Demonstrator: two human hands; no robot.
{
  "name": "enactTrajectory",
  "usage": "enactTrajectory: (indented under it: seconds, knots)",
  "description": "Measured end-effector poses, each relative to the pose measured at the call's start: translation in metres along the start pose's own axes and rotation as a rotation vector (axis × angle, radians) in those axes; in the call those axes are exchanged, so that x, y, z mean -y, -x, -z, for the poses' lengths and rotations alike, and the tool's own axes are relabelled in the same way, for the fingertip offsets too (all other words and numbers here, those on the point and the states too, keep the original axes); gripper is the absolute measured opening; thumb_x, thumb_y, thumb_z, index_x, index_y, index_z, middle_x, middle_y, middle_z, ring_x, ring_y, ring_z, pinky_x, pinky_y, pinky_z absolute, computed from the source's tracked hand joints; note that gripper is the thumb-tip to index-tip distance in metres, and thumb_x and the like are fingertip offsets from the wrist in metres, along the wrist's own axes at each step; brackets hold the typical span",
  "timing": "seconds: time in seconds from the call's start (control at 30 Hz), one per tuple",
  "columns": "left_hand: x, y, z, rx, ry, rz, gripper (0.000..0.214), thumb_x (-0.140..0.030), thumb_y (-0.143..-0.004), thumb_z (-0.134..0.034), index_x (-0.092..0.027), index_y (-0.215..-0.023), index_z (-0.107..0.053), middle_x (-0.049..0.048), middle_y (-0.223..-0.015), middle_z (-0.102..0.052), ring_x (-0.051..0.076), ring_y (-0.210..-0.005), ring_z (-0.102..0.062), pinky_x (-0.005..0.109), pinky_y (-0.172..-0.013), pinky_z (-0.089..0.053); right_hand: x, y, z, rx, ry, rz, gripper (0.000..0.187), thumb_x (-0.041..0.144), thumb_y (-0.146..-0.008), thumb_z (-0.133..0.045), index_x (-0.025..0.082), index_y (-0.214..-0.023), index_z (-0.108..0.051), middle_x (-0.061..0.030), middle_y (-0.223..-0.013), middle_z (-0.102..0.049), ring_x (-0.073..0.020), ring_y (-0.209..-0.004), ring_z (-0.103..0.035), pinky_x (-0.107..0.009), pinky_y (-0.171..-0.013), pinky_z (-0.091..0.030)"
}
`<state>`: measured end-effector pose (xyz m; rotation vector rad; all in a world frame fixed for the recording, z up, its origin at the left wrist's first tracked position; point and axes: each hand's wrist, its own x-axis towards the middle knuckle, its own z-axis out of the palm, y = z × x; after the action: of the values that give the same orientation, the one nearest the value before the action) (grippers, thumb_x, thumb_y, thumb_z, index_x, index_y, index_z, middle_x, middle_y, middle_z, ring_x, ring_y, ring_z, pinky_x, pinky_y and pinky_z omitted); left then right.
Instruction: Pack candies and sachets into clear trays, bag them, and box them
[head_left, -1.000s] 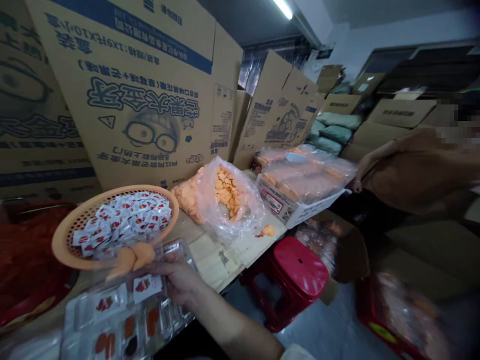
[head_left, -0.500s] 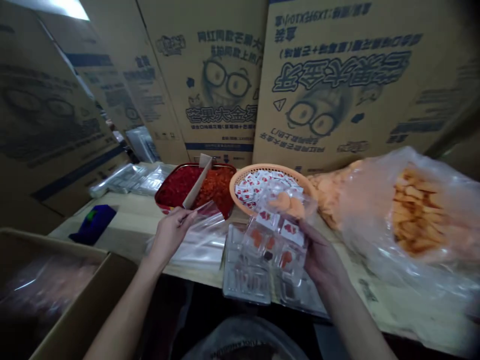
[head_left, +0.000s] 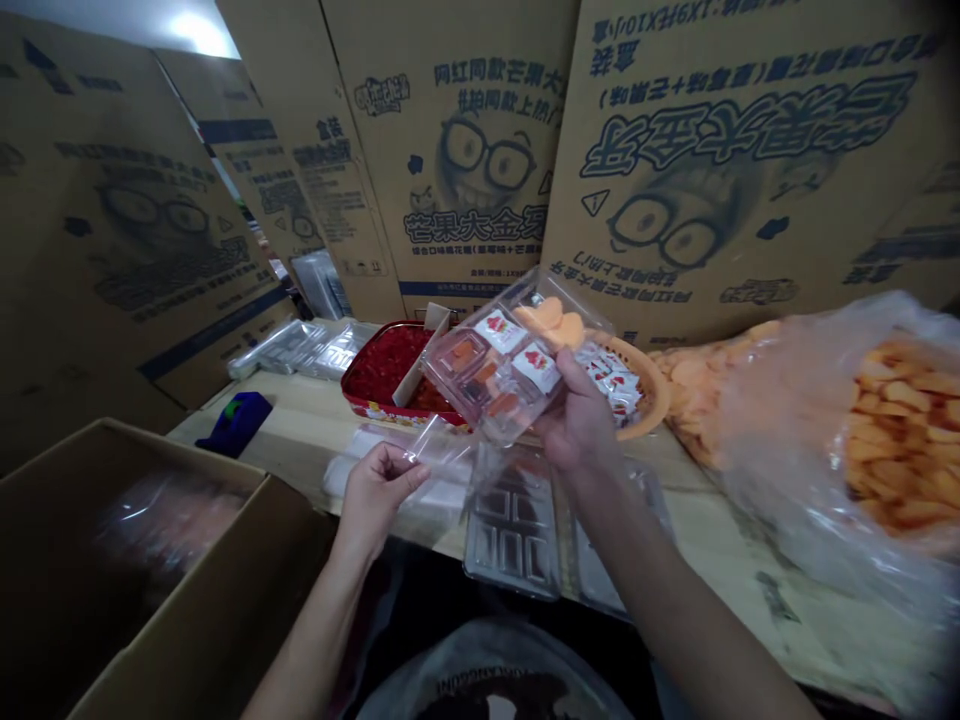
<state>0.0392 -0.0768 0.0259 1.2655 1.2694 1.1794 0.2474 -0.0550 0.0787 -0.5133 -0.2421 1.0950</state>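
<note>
My right hand holds up a filled clear plastic tray tilted above the table, with orange chips, sachets and red bits in its compartments. My left hand pinches the edge of a clear plastic bag just below and left of that tray. Empty clear trays lie on the wooden table under both hands.
A red tub of red flakes with a cardboard scoop and an orange basket of sachets stand behind. A big bag of orange chips fills the right. An open cardboard box sits at lower left; printed cartons wall the back.
My right hand has lifted the filled tray up off the table and to the left. My left hand has moved down from the red tub and picked up the clear bag's edge.
</note>
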Motion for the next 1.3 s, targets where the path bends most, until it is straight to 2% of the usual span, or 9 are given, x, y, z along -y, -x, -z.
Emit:
enactTrajectory:
  seconds: [0.17,0.4,0.67,0.87,1.3]
  knots:
    - [0.002,0.008,0.002,0.018,0.062,0.051,0.033,-0.026,-0.051,-0.079,-0.014,-0.065,-0.052,-0.004,-0.057,-0.059,0.006,-0.054,-0.05,0.018,-0.055,-0.038,-0.019,0.004,-0.009,0.034,0.004,0.073,0.01,0.021,-0.075,-0.059,0.018,-0.084,-0.063,0.0003,-0.079,-0.068,-0.0135,-0.073,-0.064,-0.033,-0.078,-0.054]
    - [0.002,0.01,0.007,0.053,0.109,0.093,0.033,-0.026,-0.051,-0.079,-0.014,-0.065,-0.052,-0.0029,-0.058,-0.061,0.008,-0.056,-0.054,0.018,-0.057,-0.04,-0.026,-0.003,-0.002,0.078,0.017,0.152,0.016,0.022,-0.074,-0.06,0.018,-0.089,-0.061,-0.0004,-0.085,-0.067,-0.0134,-0.08,-0.063,-0.033,-0.083,-0.05]
    - [0.005,0.014,0.005,0.057,0.082,0.074,0.031,-0.025,-0.055,-0.078,-0.014,-0.065,-0.051,-0.0035,-0.06,-0.062,0.006,-0.057,-0.053,0.017,-0.057,-0.04,-0.04,0.005,-0.01,0.127,0.015,0.193,0.019,0.026,-0.073,-0.062,0.02,-0.09,-0.058,0.0001,-0.089,-0.066,-0.0138,-0.084,-0.062,-0.035,-0.084,-0.05]
    - [0.006,0.014,0.011,0.077,0.132,0.082,0.029,-0.027,-0.058,-0.077,-0.015,-0.067,-0.052,-0.0024,-0.063,-0.064,0.009,-0.064,-0.06,0.02,-0.065,-0.043,-0.045,0.003,-0.003,0.047,0.006,0.207,0.016,0.027,-0.072,-0.062,0.02,-0.086,-0.056,0.0012,-0.085,-0.065,-0.0136,-0.082,-0.061,-0.035,-0.083,-0.05]
    - [0.007,0.016,0.014,0.081,0.19,0.122,0.029,-0.028,-0.056,-0.079,-0.015,-0.065,-0.055,-0.0016,-0.06,-0.065,0.009,-0.06,-0.06,0.02,-0.063,-0.046,-0.046,-0.006,0.005,0.005,-0.007,0.206,0.02,0.026,-0.068,-0.065,0.02,-0.087,-0.06,0.0027,-0.081,-0.066,-0.0132,-0.082,-0.062,-0.031,-0.081,-0.049]
